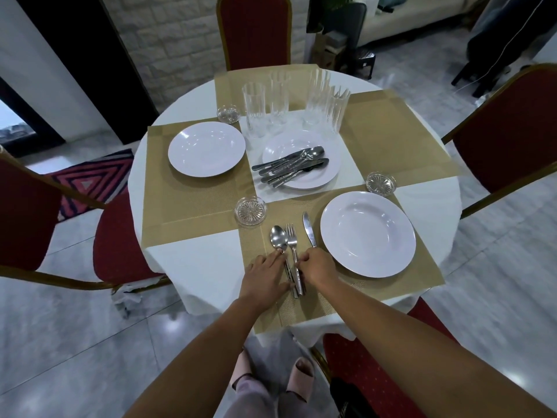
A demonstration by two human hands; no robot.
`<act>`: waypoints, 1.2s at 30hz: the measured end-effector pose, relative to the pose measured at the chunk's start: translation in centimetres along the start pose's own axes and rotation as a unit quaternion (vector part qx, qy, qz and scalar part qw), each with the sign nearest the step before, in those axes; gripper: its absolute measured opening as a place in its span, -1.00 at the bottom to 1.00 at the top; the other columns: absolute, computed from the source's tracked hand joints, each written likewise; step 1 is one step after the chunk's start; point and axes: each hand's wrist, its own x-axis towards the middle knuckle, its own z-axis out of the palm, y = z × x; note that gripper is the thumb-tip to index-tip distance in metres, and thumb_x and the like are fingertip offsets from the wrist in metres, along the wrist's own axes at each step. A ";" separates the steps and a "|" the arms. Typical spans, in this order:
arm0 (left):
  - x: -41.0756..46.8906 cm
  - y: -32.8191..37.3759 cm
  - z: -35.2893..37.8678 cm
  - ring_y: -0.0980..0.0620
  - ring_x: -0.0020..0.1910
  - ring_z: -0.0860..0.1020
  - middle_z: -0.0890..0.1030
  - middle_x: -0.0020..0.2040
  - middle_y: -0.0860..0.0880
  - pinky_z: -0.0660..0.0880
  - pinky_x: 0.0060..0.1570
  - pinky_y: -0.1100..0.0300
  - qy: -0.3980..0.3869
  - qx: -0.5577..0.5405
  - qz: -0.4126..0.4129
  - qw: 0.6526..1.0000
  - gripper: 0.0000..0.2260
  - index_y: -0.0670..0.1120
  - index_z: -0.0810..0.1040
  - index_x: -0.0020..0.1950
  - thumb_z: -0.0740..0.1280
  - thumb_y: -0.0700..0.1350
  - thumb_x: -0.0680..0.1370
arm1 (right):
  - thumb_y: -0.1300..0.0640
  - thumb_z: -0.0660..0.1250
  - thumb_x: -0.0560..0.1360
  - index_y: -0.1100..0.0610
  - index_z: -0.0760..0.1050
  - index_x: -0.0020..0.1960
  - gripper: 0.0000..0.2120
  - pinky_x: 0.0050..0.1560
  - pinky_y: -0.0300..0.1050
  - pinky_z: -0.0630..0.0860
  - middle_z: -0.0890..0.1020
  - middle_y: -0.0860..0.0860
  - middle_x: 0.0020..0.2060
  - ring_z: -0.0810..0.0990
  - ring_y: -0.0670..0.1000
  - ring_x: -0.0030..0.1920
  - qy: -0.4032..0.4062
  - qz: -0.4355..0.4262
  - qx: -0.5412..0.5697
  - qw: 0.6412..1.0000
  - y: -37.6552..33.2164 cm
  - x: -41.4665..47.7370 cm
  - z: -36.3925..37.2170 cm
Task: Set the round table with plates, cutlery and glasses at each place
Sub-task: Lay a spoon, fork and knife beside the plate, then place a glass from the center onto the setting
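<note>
Left hand: my left hand (265, 274) is lying flat, fingers loosely spread, on the spoon handle at lower centre of the frame; it is pressing on it, not gripping.
Right hand: my right hand (318, 271) is curling narrow, fingertips pinching the fork handle just beside the left hand.
Spoon: the spoon (278, 238) is lying on the near mat (422, 274), bowl pointing up the frame.
Fork: the fork (291, 236) is lying just right of the spoon, touching or nearly so.
Knife: the knife (309, 229) is resting between fork and near plate (367, 233), apart from both.
Left plate: a bare plate (206, 149) is sitting on the mat at left of centre.
Middle plate: a plate (301, 159) at the counter's (180, 267) centre is carrying a heap of cutlery (294, 165).
Glasses: four tall glasses (254, 108) are standing grouped behind the middle plate.
Coasters: three glass coasters (250, 211) are lying by the mats, one just above the spoon.
Chairs: red chairs (254, 31) are standing round the counter.
</note>
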 end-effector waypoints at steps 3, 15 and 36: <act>-0.4 -0.2 -0.3 -0.03 0.44 0.24 0.21 0.53 0.05 0.23 0.41 0.06 0.015 -0.021 0.014 1.000 -0.39 0.04 0.17 0.53 0.25 0.18 0.54 | 0.19 0.28 0.55 0.20 0.66 -0.02 -0.82 -0.03 -0.13 0.47 0.69 0.12 -0.05 0.64 0.12 0.01 0.013 -0.004 -0.010 1.000 -0.2 -0.2 -0.2; 2.8 -7.7 -5.5 -0.10 0.39 0.37 0.41 0.42 -0.10 0.30 0.36 0.02 0.196 -0.072 -0.124 0.970 -0.58 -0.14 0.37 0.43 0.26 -0.10 0.58 | 0.14 0.25 0.53 0.10 0.59 -0.03 -0.85 -0.04 -0.08 0.49 0.68 0.04 0.03 0.60 0.13 0.10 0.103 -0.038 0.036 0.993 -7.1 3.4 -1.7; 13.2 -17.5 -6.5 -0.15 0.53 0.18 0.20 0.54 -0.17 -0.09 0.48 -0.05 0.103 0.031 -0.093 0.990 -0.40 -0.18 0.25 0.51 -0.09 0.13 0.59 | -0.11 0.43 0.45 0.20 0.08 0.56 -0.13 0.30 0.08 0.35 0.29 0.10 0.49 0.19 0.20 0.46 0.163 -0.050 0.089 0.981 -26.7 22.5 -2.8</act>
